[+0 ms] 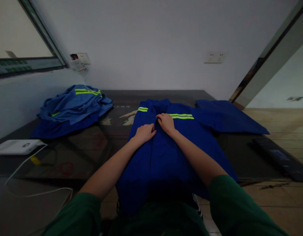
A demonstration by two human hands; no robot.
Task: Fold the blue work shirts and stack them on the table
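A dark blue work jacket [176, 144] with yellow-green stripes lies front side up on the dark table [92, 157], its lower part hanging over the near edge. My left hand [144, 132] is closed on the jacket's front opening, thumb and fingers pinching the edge below the collar. Slightly higher and to the right, my right hand [166, 122] has its fingers bent and closed on the other side of that opening. Exactly what lies between the fingertips is partly hidden. The jacket's collar [157, 104] points toward the wall.
Crumpled blue clothes [77, 105] with similar stripes are heaped at the back left. A folded dark blue cloth [232, 116] lies at the right. A white device [17, 147] with a cable sits at the left edge, and a black flat device [281, 159] at the right edge.
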